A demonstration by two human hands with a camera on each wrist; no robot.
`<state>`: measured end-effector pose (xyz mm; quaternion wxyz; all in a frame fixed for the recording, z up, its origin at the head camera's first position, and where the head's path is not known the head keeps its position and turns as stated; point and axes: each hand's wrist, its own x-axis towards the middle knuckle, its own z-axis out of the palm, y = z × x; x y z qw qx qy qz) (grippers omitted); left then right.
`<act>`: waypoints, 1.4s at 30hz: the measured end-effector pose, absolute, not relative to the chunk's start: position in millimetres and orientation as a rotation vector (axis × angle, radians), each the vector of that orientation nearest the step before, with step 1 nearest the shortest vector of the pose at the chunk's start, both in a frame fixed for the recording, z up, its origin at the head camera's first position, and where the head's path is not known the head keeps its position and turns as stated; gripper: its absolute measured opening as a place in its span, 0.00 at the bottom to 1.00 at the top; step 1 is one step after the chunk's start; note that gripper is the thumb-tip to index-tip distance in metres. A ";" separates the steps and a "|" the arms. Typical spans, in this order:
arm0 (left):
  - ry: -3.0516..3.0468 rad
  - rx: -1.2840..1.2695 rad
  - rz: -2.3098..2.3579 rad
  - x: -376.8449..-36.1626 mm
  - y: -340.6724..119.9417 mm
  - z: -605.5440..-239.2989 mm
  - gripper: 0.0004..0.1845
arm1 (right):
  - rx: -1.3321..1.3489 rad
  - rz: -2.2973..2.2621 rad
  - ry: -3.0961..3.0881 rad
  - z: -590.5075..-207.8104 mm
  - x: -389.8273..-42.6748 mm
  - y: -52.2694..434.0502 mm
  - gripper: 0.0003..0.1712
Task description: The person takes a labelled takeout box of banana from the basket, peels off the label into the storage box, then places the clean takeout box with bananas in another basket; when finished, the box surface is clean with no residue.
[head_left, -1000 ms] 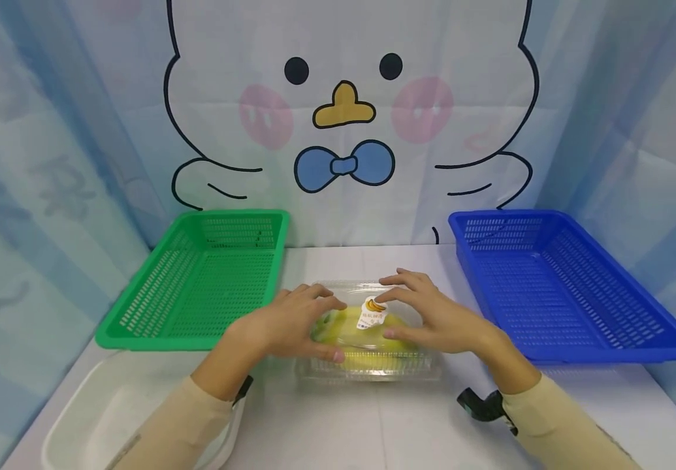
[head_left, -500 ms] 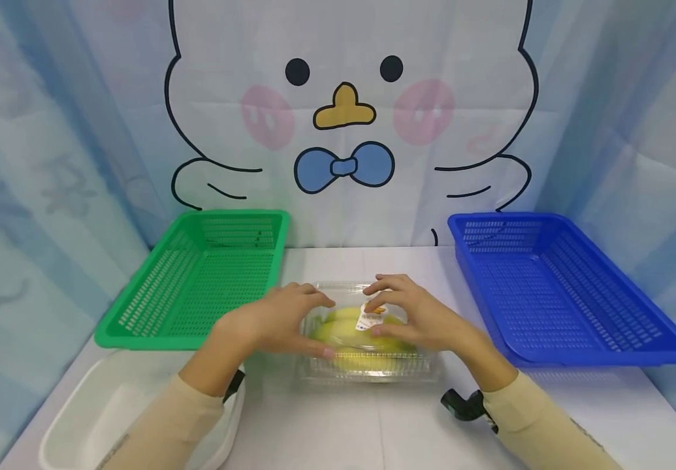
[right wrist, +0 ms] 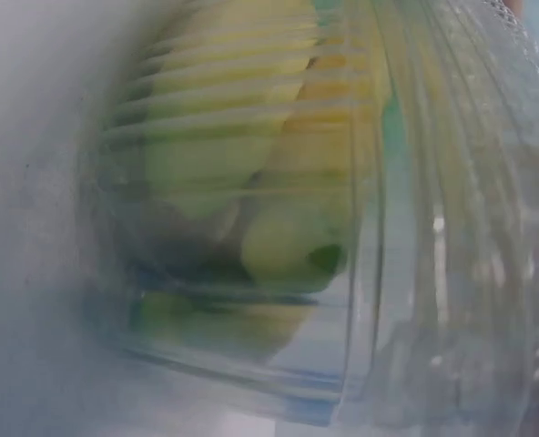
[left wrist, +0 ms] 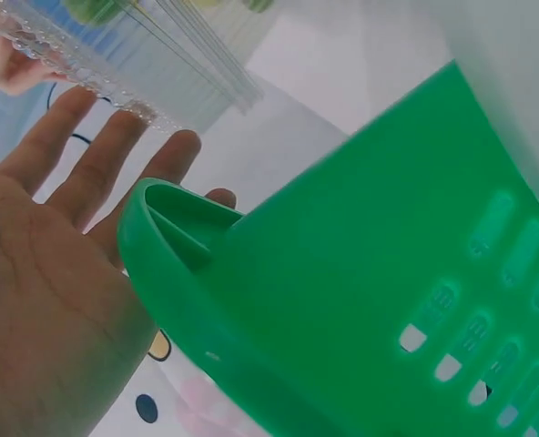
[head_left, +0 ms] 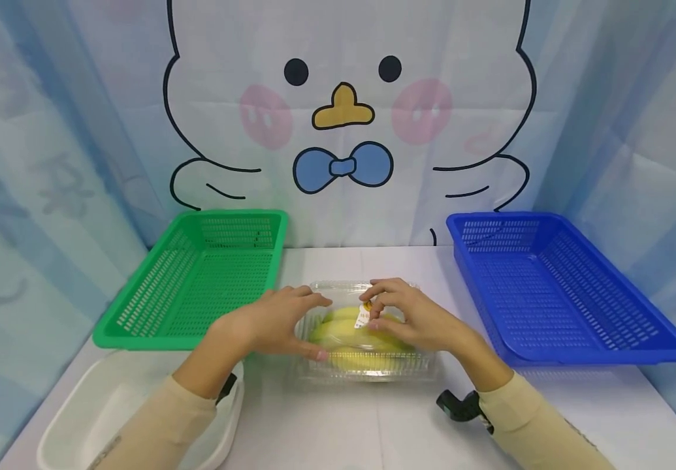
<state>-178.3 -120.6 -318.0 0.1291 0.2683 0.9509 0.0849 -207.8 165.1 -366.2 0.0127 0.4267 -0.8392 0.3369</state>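
Note:
A clear plastic clamshell box (head_left: 367,375) of yellow bananas (head_left: 340,333) stands in the middle of the table, with a white banana sticker (head_left: 362,316) on its lid. My right hand (head_left: 417,320) is over the lid's right half, index finger and thumb closing together at the sticker and covering its right part. Beside the box's left end my left hand (head_left: 270,323) holds its fingers spread, fingertips right at the box edge. The left wrist view shows that palm (left wrist: 51,300) facing the camera. In the right wrist view the blurred box fills most of the picture.
A green basket (head_left: 187,343) stands at the left, close to my left wrist. A blue basket (head_left: 602,356) is on the right. In front of the green basket sits a white tub (head_left: 49,444), partly behind my left sleeve. A cartoon curtain (head_left: 343,215) hangs behind the table.
My right hand has moved left and down onto the sticker, its index finger and thumb drawing together. My left hand has shifted slightly left off the lid. The box has stayed in place.

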 end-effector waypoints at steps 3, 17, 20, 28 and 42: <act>2.759 0.775 0.256 -178.6 -121.0 -319.0 0.49 | 1.327 1.056 -2.625 -365.9 -207.3 164.5 0.06; 2.748 0.770 0.303 -179.3 -123.1 -319.6 0.50 | 1.302 1.148 -2.704 -361.4 -208.6 159.8 0.03; 2.746 0.750 0.320 -178.9 -124.5 -320.5 0.50 | 1.295 1.171 -2.696 -363.2 -208.3 159.1 0.03; 2.748 0.740 0.338 -178.8 -127.2 -323.8 0.50 | 1.160 1.572 -2.537 -364.4 -213.1 165.8 0.06; 2.759 0.792 0.304 -177.6 -126.0 -323.9 0.50 | 1.010 1.816 -2.357 -365.5 -212.0 162.2 0.06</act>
